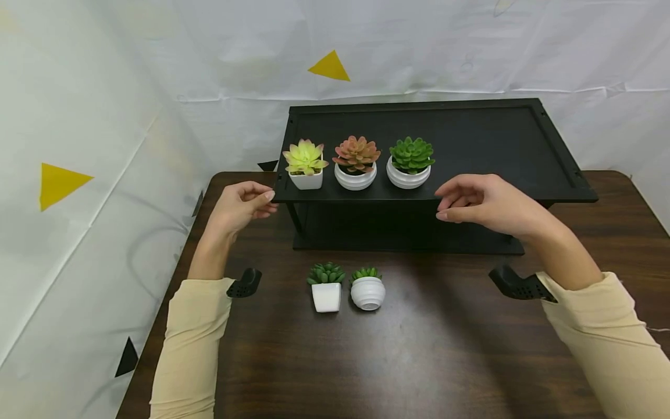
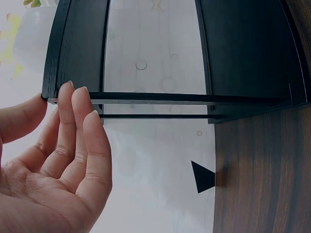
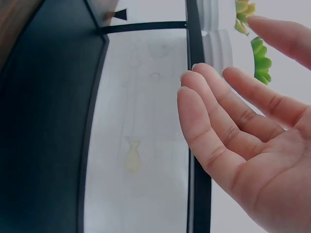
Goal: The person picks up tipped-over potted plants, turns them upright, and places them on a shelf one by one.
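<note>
A dark brown wooden desk fills the lower half of the head view, its grain running left to right and a soft sheen of overhead light across the middle. Behind and to the left of it hangs a creased white sheet serving as walls, meeting in a corner at the upper left of the frame. Yellow triangles are stuck to it, one at top centre and one at the left. A small black triangle sits low on the left, beside the desk's edge. The lighting is even and shadowless.
</note>
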A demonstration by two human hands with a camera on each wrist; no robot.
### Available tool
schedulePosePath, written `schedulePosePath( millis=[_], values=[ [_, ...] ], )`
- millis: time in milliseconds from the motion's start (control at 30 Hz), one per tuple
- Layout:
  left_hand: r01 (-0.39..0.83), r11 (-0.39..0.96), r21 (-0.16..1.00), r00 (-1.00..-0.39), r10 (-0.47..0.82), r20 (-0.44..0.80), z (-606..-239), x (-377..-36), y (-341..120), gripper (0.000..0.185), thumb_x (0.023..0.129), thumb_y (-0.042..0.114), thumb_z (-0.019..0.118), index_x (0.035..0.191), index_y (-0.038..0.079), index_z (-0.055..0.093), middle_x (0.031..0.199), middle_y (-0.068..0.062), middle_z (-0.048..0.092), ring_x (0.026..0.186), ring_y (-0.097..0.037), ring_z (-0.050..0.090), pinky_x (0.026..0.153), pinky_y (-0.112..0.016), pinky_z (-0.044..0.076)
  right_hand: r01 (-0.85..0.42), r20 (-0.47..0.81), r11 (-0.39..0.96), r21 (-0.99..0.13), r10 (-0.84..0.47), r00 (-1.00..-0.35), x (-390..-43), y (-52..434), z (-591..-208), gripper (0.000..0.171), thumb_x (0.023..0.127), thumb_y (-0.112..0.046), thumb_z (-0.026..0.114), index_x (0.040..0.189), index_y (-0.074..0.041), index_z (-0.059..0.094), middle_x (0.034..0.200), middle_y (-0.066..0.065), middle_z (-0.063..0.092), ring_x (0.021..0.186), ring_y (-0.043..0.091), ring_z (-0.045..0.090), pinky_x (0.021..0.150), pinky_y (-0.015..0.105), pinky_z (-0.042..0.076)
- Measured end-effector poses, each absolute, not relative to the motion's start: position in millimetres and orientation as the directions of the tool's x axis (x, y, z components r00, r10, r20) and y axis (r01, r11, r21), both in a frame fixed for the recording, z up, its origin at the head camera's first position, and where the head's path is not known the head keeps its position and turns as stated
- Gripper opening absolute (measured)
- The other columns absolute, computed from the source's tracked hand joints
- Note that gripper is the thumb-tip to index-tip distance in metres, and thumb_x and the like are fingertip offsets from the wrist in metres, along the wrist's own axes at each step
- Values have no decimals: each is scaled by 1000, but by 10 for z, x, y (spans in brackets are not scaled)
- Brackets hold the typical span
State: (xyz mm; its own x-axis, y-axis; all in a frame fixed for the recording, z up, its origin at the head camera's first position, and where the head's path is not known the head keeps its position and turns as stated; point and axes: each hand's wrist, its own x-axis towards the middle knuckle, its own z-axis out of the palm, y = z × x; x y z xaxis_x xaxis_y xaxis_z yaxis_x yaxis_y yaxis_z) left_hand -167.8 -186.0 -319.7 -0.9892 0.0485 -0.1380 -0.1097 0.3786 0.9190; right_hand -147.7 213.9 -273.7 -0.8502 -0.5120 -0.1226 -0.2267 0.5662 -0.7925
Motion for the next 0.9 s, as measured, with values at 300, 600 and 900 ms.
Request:
schedulePosePath(
  millis=[300, 600, 900],
  values=[
    [-105, 380, 919, -990, 46, -132, -3209, -1685, -1858, 26, 91, 11, 57, 108, -9, 56, 81, -6, 64, 69, -9, 63, 68, -23, 53, -178, -159, 530, -829, -530, -833, -1401, 2068, -2928, 29, 86, -11, 64, 111, 2, 56, 96, 11, 63, 83, 16, 62, 71, 25, 50],
    [-104, 378, 920, -990, 45, -131, -3206, -1685, -1856, 26, 91, 11, 57, 107, -9, 56, 81, -6, 63, 73, -15, 64, 67, -23, 53, -131, -202, 507, -852, -550, -811, -1365, 1978, -3175, 27, 86, -9, 63, 109, 3, 56, 92, 10, 64, 79, 16, 62, 69, 29, 51],
    [-106, 379, 919, -990, 46, -133, -3204, -1679, -1859, 26, 91, 12, 57, 108, -9, 56, 82, -7, 64, 70, -9, 63, 70, -26, 53, -87, -265, 510, -856, -576, -773, -1336, 1843, -3437, 32, 86, -16, 65, 109, 5, 55, 92, 9, 63, 80, 18, 61, 66, 31, 50]
  ],
)
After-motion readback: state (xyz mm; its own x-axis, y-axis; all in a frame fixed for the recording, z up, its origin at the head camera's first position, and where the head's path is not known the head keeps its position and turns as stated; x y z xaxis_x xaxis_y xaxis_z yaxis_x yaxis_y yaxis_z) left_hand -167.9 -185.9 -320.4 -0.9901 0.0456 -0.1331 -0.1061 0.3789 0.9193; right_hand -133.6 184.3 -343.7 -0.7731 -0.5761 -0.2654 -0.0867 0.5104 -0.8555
